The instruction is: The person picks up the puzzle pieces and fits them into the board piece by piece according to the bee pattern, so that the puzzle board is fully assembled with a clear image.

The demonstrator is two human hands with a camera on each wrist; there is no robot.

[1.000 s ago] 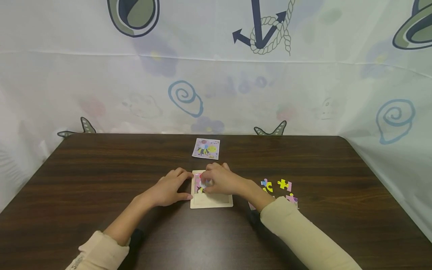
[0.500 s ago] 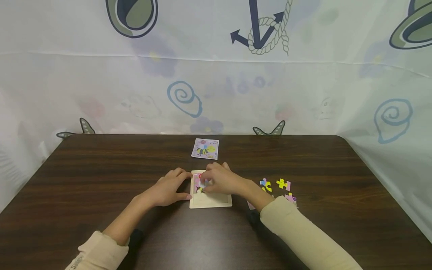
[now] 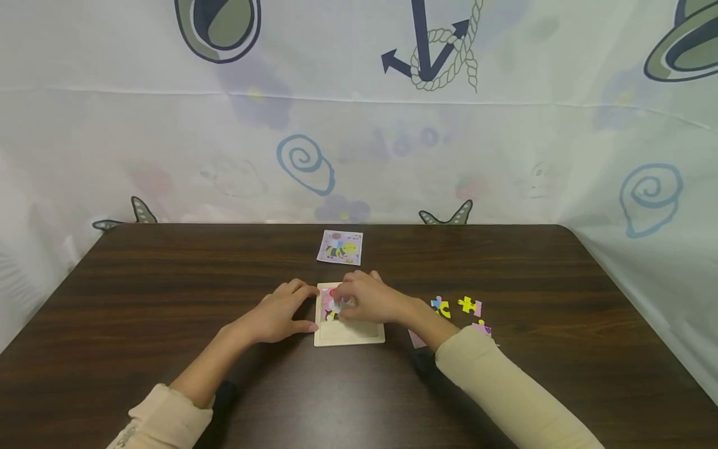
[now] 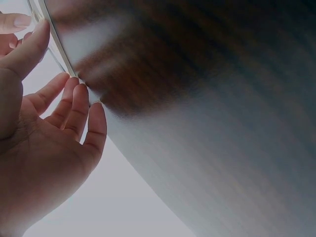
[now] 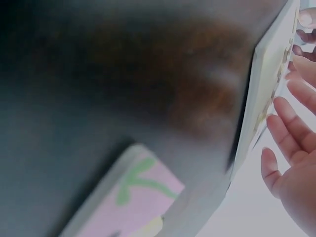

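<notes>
A pale wooden puzzle tray [image 3: 348,337] lies flat on the dark table, with pink pieces [image 3: 327,298] set in its upper left. My left hand [image 3: 280,313] rests at the tray's left side, thumb and index finger spread along that edge, the other fingers loosely bent. Over the tray's upper part, my right hand [image 3: 373,299] pinches a puzzle piece [image 3: 344,304] between thumb and fingers, low against the recess; the hand covers most of that piece. The lower strip of the recess shows bare wood. In the right wrist view the tray [image 5: 266,79] appears edge-on beside the fingers.
A bee picture card [image 3: 339,248] lies behind the tray. Loose puzzle pieces [image 3: 470,305] are to the right, some partly hidden by the right forearm. A pink piece with green lines [image 5: 145,190] shows close in the right wrist view. A printed cloth [image 3: 359,156] hangs behind the table.
The whole head view shifts slightly left. Both hands stay at the tray with almost no visible movement.
</notes>
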